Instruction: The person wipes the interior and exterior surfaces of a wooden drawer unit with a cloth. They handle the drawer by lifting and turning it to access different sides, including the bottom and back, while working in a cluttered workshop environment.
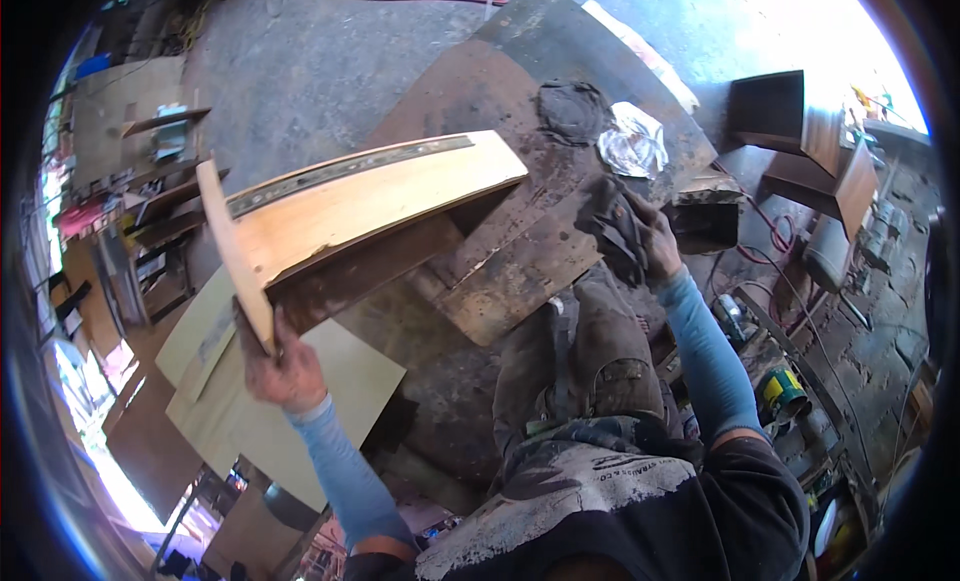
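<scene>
A wooden drawer (380,186) with a pale side and a dark metal slide rail along it is tilted over the work board. My left hand (284,369) is closed round the near end of its front panel (233,251). The drawer's inside looks dark brown. In my right hand (660,246) is a crumpled dark rag (612,226), gripped to the right of the drawer and apart from it. Beyond the rag lie a crumpled sheet of silvery foil (634,141) and a wadded black cloth (573,112).
The stained brown work board (530,271) lies before my knees. Pale flat panels (340,366) lie at the left. Brown drawers (815,181) stand at the far right, near red hoses (785,243) and an open dark box (703,228). A green can (783,392) is among clutter at the right.
</scene>
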Demonstrator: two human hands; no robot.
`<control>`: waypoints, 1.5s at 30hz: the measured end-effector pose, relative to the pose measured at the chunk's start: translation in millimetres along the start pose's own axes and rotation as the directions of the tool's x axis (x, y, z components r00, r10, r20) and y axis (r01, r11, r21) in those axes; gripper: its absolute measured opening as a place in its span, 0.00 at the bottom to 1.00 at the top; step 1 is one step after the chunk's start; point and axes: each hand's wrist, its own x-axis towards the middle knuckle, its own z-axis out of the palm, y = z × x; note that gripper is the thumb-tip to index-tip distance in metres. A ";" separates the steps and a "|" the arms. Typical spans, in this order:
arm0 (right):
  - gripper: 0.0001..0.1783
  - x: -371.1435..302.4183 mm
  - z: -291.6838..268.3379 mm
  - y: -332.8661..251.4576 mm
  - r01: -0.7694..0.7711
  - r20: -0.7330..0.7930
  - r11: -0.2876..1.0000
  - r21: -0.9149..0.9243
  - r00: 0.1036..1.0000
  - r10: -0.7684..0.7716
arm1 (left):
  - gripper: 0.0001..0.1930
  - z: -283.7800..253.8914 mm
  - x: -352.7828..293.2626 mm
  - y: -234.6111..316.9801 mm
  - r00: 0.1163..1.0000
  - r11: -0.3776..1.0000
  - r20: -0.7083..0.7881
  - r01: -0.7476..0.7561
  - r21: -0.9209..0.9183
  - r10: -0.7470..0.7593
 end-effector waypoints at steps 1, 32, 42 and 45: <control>0.32 11.8 23.5 -9.7 0.010 -0.015 0.997 -0.083 1.000 -0.012 | 0.21 -1.6 -7.8 -9.9 0.995 0.975 -0.043 0.082 -0.204 -0.093; 0.15 17.7 356.4 -34.0 0.562 0.682 0.674 -0.480 0.722 -0.117 | 0.32 15.4 7.1 -67.0 0.674 0.612 0.099 0.714 -0.339 -0.732; 0.17 19.5 352.5 -39.8 0.262 0.483 0.766 -0.587 0.873 0.072 | 0.33 37.5 33.4 -67.1 0.687 0.651 0.136 0.722 -0.233 -0.713; 0.14 4.7 303.9 21.3 0.716 0.737 0.678 -0.168 0.548 -0.396 | 0.32 39.0 44.3 -61.1 0.674 0.646 0.179 0.738 -0.195 -0.716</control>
